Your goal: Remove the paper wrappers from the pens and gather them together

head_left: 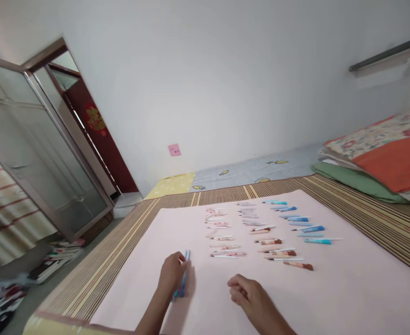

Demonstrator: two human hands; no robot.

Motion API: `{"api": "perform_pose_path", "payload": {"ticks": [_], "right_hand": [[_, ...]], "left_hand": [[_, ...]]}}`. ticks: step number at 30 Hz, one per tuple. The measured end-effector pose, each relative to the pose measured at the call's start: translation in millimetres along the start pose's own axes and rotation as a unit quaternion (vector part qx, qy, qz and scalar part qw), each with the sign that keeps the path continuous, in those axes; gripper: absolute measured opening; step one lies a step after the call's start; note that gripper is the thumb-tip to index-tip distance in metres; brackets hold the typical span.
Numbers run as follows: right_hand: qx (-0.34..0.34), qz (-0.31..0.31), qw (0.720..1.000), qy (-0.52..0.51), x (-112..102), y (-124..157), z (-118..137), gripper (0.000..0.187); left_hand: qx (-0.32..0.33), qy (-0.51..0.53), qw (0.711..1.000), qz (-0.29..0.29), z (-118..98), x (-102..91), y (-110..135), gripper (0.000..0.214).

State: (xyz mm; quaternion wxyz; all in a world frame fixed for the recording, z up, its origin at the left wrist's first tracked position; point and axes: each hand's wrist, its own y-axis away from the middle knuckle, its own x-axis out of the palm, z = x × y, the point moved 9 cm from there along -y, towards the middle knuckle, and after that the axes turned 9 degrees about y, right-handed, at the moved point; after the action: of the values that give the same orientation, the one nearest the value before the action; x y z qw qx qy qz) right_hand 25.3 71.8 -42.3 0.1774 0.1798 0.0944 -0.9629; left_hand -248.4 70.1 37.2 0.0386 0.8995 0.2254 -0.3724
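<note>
My left hand point(171, 272) rests on a pale pink sheet point(347, 288), its fingers closed round a bunch of blue pens point(184, 274). My right hand point(248, 291) lies beside it with the fingers loosely curled, and nothing shows in them. Beyond the hands, small pens and caps lie in rows on the sheet: pink ones point(222, 232) on the left, brown ones point(278, 251) in the middle, blue ones point(300, 221) on the right.
The sheet covers a striped mat point(382, 214) on a bed. Folded quilts and pillows point(379, 158) are stacked at the right. A glass door point(33, 153) stands on the left, with books and clutter point(51, 260) on the floor. A pink note point(174, 149) sticks to the wall.
</note>
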Motion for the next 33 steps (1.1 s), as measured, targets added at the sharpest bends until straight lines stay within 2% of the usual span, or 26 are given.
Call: {"api": "perform_pose_path", "payload": {"ticks": [4,8,12,14,16,18,21,25,28,33], "right_hand": [[-0.004,-0.016,1.000,0.008,-7,-1,1,0.024],[-0.010,-0.037,0.999,0.002,-24,-2,5,0.024],[-0.008,-0.056,0.998,-0.020,-39,-1,12,0.025],[-0.004,-0.058,0.997,-0.051,-43,-1,15,0.027],[0.003,-0.057,0.994,-0.096,-45,-1,18,0.035],[0.015,-0.053,0.989,-0.141,-45,-2,20,0.046],[0.031,-0.032,0.981,-0.187,-41,-4,20,0.057],[0.084,-0.005,0.974,-0.209,-41,-5,7,0.061],[0.124,-0.012,0.974,-0.191,-50,-5,-7,0.056],[0.146,0.003,0.976,-0.163,-57,-3,-15,0.048]], "left_hand": [[-0.025,-0.082,0.996,0.027,7,30.1,-15,0.009],[-0.046,-0.094,0.993,0.051,13,40.5,-20,0.022],[-0.070,-0.029,0.994,0.077,6,37.4,-23,0.024],[-0.082,0.036,0.991,0.100,-4,37.9,-20,0.022],[-0.090,0.124,0.979,0.131,-18,46.4,-13,0.023],[-0.090,0.229,0.955,0.163,-37,64.9,1,0.024],[-0.069,0.380,0.901,0.199,-71,103.9,28,0.023],[-0.058,0.508,0.829,0.228,-100,147.6,61,0.028],[-0.064,0.559,0.793,0.233,-105,159.7,68,0.036],[-0.067,0.631,0.736,0.234,-101,157.9,61,0.039]]}}
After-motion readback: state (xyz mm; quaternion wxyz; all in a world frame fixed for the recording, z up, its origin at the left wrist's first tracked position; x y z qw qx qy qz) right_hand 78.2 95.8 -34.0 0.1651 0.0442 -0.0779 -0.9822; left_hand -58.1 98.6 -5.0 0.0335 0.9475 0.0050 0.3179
